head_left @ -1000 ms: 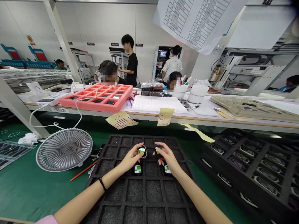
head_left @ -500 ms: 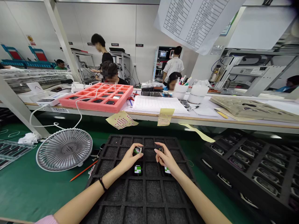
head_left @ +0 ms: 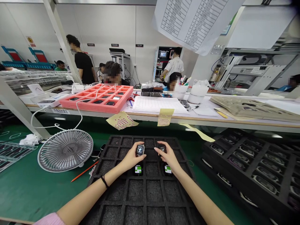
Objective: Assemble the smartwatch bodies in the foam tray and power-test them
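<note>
A smartwatch body without a strap (head_left: 140, 150), its dark screen lit with a small pale pattern, is gripped at its edges by my left hand (head_left: 132, 157). My right hand (head_left: 169, 157) has its thumb and fingers closed round a second dark watch body (head_left: 162, 148), partly covered by the fingers. Both hands are over a black foam tray (head_left: 135, 191) divided into square compartments. Just below my left hand lies a watch with a green and white screen (head_left: 138, 169). Another watch with a similar screen (head_left: 167, 169) lies in a compartment beside my right wrist.
Stacked black foam trays holding watch cases (head_left: 264, 167) stand at the right. To the left are a grey fan (head_left: 67, 150) and an orange stick (head_left: 84, 171). A shelf ahead bears a pink foam tray (head_left: 112, 107) and papers (head_left: 161, 104). Co-workers are beyond it.
The left watch's screen has gone from green and white to dark with a pale pattern, and it faces me more. My right hand shifted slightly, uncovering the lower right watch. A standing co-worker moved left.
</note>
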Tool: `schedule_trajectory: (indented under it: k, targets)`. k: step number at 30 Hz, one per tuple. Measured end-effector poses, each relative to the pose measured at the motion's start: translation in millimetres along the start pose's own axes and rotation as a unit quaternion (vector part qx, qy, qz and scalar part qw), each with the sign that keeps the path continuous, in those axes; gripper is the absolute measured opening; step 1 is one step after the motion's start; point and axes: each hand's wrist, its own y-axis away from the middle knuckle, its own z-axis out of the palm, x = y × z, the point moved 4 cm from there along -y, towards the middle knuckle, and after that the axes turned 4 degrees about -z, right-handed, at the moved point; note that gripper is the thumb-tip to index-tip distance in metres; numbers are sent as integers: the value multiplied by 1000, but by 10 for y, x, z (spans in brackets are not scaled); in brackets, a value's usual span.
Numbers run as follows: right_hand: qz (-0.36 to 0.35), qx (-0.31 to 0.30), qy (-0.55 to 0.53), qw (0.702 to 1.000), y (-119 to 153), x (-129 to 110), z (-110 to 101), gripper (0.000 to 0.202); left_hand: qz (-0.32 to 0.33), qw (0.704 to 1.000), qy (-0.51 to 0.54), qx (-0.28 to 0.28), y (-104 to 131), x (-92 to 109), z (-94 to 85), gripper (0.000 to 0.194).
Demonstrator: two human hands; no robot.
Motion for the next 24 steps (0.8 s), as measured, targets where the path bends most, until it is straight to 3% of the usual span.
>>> schedule_trajectory:
  k: [2, 6, 10, 13, 15, 17, 20, 24]
  targets:
    - [2, 14, 32, 999, -63, 70, -60, 51, 28, 998, -52, -19, -63, 18, 55, 58]
    - [-93, 17, 184, 978, -155, 124, -147, 36, 115, 968, -219, -41, -207, 73, 230, 53]
    - [-133, 20, 245, 960, -105, 90, -143, 30, 124, 937, -325, -33, -306, 95, 303, 50]
    - [-205, 45, 345, 915, 5, -66, -80, 30, 115, 925, -362, -2, -263, 180, 119, 51]
    - [-267, 30, 414, 870, 66, -181, 34, 26, 85, 916, -393, -5, -173, 240, -83, 34]
    - [-309, -26, 447, 839, 91, -256, 206, 21, 43, 895, -443, -26, -57, 274, -291, 20]
    - [-327, -137, 461, 814, 70, -305, 506, 25, -19, 865, -496, -71, 92, 243, -518, 27]
    - [-266, -236, 471, 807, -28, -325, 783, 43, -44, 861, -495, -112, 138, 141, -602, 31]
